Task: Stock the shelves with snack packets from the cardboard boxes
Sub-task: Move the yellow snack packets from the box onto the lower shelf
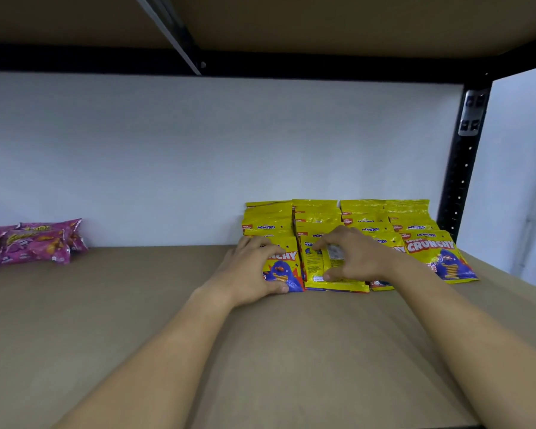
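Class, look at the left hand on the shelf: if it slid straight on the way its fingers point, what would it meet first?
The left hand already grips the front yellow packet; going straight on, it would likely push into the yellow packets stacked behind, then the white wall. Depth is hard to judge.

White wall (198, 156) behind, black upright (464, 168) rt.

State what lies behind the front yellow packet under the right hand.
Behind that packet, more yellow packets overlap back to the white wall. The right hand covers some.
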